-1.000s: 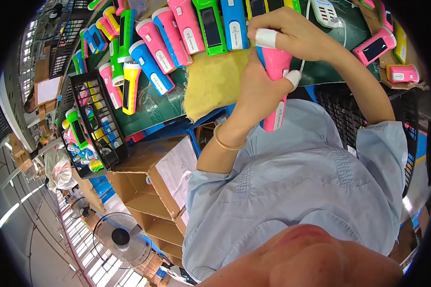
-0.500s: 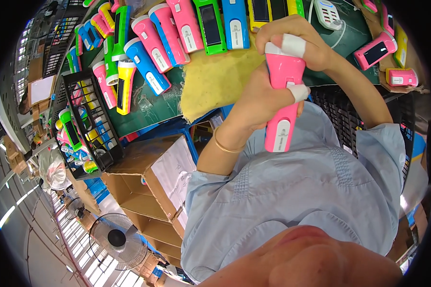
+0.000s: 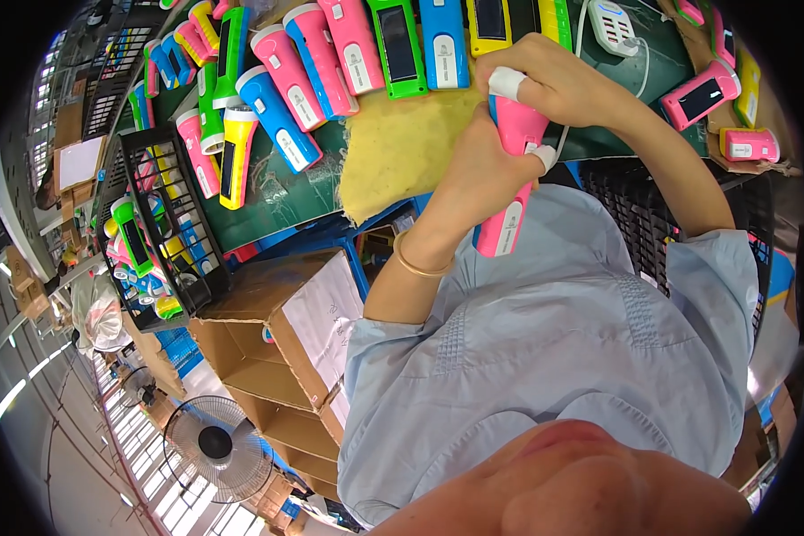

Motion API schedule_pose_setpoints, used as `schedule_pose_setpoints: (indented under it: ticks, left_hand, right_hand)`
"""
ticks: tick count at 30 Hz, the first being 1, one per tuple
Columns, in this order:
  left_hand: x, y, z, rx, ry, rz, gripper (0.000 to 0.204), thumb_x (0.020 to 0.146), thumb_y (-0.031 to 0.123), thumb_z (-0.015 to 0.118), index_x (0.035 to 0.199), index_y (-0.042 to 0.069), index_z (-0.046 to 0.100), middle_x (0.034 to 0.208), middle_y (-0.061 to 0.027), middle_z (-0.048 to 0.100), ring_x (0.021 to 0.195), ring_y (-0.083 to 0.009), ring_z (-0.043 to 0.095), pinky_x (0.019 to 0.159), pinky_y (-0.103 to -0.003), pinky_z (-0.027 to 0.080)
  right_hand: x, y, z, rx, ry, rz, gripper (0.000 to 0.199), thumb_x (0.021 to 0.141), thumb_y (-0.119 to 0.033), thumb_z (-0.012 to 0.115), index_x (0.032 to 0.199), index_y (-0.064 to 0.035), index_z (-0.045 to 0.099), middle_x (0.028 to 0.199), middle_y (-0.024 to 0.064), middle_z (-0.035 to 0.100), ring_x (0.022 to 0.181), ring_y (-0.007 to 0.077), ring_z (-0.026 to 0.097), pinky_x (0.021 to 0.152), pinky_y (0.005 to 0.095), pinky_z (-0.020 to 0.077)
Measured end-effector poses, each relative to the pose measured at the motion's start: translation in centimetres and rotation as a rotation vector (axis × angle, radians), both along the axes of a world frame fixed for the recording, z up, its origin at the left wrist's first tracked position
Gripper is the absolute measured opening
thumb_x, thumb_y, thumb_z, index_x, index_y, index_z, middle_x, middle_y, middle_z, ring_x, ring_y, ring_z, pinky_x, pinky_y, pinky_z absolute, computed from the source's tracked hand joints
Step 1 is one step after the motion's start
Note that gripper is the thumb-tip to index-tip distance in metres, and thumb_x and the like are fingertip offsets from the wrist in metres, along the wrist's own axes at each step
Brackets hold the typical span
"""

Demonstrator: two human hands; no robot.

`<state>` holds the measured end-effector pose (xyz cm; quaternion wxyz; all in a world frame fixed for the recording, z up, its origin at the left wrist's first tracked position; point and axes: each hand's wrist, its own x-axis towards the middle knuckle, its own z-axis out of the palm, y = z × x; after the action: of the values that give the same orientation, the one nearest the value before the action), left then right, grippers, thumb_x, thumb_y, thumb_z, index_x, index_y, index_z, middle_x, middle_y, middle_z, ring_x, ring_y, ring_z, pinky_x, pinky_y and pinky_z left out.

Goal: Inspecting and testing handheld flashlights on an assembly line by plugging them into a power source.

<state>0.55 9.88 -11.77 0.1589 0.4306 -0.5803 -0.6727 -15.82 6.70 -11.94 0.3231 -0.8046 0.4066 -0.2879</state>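
A pink flashlight (image 3: pixel 515 134) is gripped between my two hands in front of my chest, tilted with its tail end down and to the left. My left hand (image 3: pixel 489 170) wraps round its body, the taped thumb lying across it near the switch. Closed over its wide head end is my right hand (image 3: pixel 545 85), which also has white tape on the thumb and hides the lens. Beyond the hands a yellow cloth (image 3: pixel 393 152) lies on the green table (image 3: pixel 277 210). A row of pink, blue, green and yellow flashlights, such as a green one (image 3: pixel 397 49), stretches behind it.
A white multi-port charger (image 3: pixel 613 27) with a cable sits at the far right. More flashlights, one pink (image 3: pixel 701 94), lie near the right edge. At left a black basket (image 3: pixel 174 223) holds several flashlights. Below it stand a cardboard box with compartments (image 3: pixel 259 357) and a fan (image 3: pixel 214 442).
The pink flashlight has moved up and left and tilted further, its tail swinging left. My right hand has shifted slightly over the head end. Both hands keep their grip.
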Motion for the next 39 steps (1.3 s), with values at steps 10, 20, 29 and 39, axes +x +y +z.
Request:
schedule_pose_setpoints:
  ticks: [10, 20, 29, 39]
  left_hand:
    - [-0.6, -0.3, -1.0, -0.749, -0.383, -0.026, 0.048, 0.074, 0.014, 0.064, 0.103, -0.012, 0.036, 0.073, -0.0281, 0.058, 0.067, -0.0413, 0.059, 0.057, -0.043, 0.046]
    - [0.1, -4.2, -0.3, 0.326, 0.560, 0.136, 0.032, 0.079, 0.010, 0.062, 0.105, 0.000, 0.046, 0.083, -0.0089, 0.054, 0.068, -0.0194, 0.057, 0.059, -0.033, 0.049]
    - [-1.6, -4.8, 1.1, 0.518, 0.860, 0.181, 0.038, 0.088, 0.026, 0.054, 0.113, -0.001, 0.045, 0.086, -0.0108, 0.052, 0.066, -0.0184, 0.050, 0.058, -0.030, 0.042]
    - [-2.1, -4.7, 0.4, 0.499, 0.776, 0.211, 0.032, 0.087, 0.028, 0.054, 0.106, 0.004, 0.046, 0.079, -0.0104, 0.054, 0.059, -0.0211, 0.055, 0.051, -0.034, 0.047]
  right_hand:
    - [-0.4, 0.3, -1.2, 0.036, 0.170, -0.227, 0.034, 0.088, -0.027, 0.039, 0.095, 0.0006, 0.058, 0.078, 0.0178, 0.058, 0.074, 0.0345, 0.053, 0.069, 0.0398, 0.0408]
    - [-3.3, 1.6, -1.1, 0.100, -0.303, -0.392, 0.032, 0.094, -0.023, 0.036, 0.117, -0.0047, 0.050, 0.067, -0.0014, 0.037, 0.061, 0.0072, 0.036, 0.055, 0.0213, 0.0317]
    - [-1.5, 7.6, -2.2, 0.258, -0.425, -0.632, 0.013, 0.089, -0.006, 0.044, 0.096, 0.0001, 0.053, 0.069, 0.0045, 0.050, 0.064, 0.0108, 0.046, 0.060, 0.0250, 0.0396]
    - [-1.1, 7.5, -3.9, 0.191, -0.508, -0.642, 0.017, 0.088, -0.007, 0.050, 0.099, 0.0002, 0.059, 0.084, 0.0039, 0.061, 0.076, 0.0083, 0.052, 0.068, 0.0227, 0.0422]
